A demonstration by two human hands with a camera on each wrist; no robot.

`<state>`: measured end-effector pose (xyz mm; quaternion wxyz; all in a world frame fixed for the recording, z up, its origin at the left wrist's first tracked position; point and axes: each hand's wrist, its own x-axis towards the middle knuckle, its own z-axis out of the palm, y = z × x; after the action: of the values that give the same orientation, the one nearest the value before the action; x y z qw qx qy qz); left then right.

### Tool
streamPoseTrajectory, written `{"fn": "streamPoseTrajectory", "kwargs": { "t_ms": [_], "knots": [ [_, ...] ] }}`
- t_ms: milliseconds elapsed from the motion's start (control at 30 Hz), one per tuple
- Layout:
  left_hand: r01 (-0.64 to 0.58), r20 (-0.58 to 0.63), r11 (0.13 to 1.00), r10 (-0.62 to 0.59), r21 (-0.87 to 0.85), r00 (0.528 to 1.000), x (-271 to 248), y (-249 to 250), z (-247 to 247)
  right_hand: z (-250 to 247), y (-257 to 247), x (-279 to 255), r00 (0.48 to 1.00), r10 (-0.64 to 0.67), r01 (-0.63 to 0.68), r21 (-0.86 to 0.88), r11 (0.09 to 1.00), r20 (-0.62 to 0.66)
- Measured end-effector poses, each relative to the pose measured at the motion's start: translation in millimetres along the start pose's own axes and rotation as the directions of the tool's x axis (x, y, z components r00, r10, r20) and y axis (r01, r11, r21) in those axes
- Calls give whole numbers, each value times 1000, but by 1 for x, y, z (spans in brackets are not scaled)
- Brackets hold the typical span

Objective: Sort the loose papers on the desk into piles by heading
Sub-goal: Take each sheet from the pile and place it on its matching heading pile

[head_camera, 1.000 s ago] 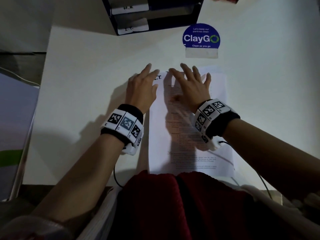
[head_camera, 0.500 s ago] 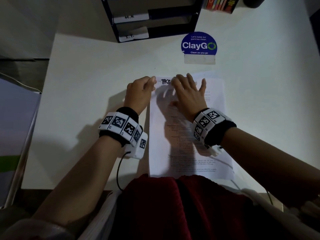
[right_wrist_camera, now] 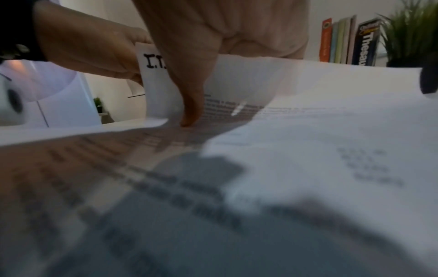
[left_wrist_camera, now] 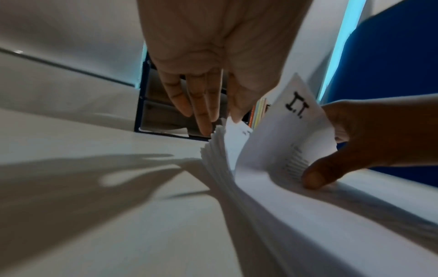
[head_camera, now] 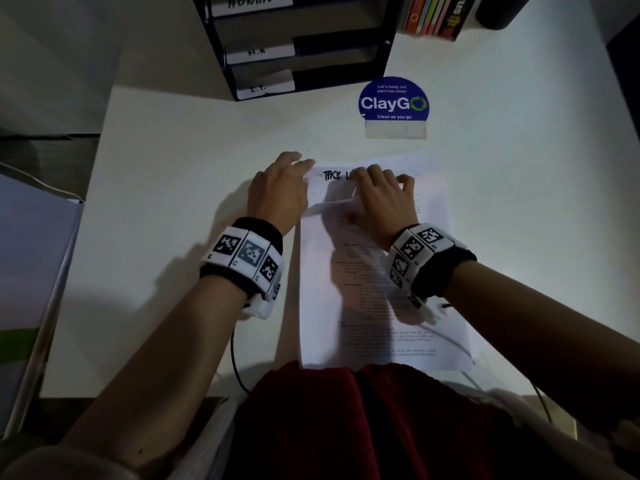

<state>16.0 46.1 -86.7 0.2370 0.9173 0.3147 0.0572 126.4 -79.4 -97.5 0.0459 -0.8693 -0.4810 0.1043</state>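
A stack of printed papers point(head_camera: 381, 306) lies on the white desk point(head_camera: 173, 237) right in front of me. My right hand point(head_camera: 374, 178) pinches the top edge of the top sheet point(left_wrist_camera: 284, 131), headed "I.T.", and bends it back towards me, thumb point(right_wrist_camera: 189, 105) on its printed face. The sheet under it shows a handwritten heading point(head_camera: 332, 175) partly hidden by that hand. My left hand point(head_camera: 298, 164) has straight fingers point(left_wrist_camera: 203, 112) touching the fanned top-left corner of the stack.
A black letter tray point(head_camera: 298, 46) with slots labelled ADMIN, H.R. and I.T. stands at the back. A blue ClayGo sign point(head_camera: 393, 102) sits behind the stack. Books point(head_camera: 433, 15) and a potted plant point(right_wrist_camera: 412, 33) stand at the back right. The desk's left edge runs beside a white partition.
Both hands lay flat with spread fingers on the stack's top. The right fingers have since curled and peeled the top sheet's edge back, uncovering the heading beneath; the left fingers drew to the corner.
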Motion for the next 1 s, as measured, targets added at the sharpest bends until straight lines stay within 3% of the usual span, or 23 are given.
{"fn": "streamPoseTrajectory", "kwargs": {
  "t_ms": [100,200,267,333,433,500,633,767,867,1000],
  "knots": [
    [-53,45,987,47,151,998,-4,5,-3,0,2,2,999,43,-43,55,998,-2],
    [-82,39,988,78,134,996,-7,8,-1,0,2,1,999,41,-41,47,998,-3],
    [-29,-5,999,29,-12,1000,-6,7,1,-3,2,1,1000,30,-29,61,998,-8],
    [112,-18,973,-118,-201,993,-2,5,3,-5,-1,1,999,-25,28,64,998,-36],
    [271,51,814,-286,-513,957,0,4,5,-7,-4,0,995,-81,85,66,994,-61],
    [272,85,745,-280,-608,956,-2,6,4,-7,-3,-1,994,-104,106,55,993,-45],
    [296,168,742,-245,-602,955,-2,3,2,-6,3,-8,991,-131,130,63,989,14],
    [358,266,576,-240,-735,934,-4,-4,4,-6,6,-11,991,-130,124,123,985,41],
    [366,285,550,-230,-751,931,-6,-4,3,-7,5,-17,992,-121,124,154,980,-32],
    [388,304,545,-241,-743,922,-5,-4,2,-2,5,-29,959,-138,178,149,973,-246]
  ]
}}
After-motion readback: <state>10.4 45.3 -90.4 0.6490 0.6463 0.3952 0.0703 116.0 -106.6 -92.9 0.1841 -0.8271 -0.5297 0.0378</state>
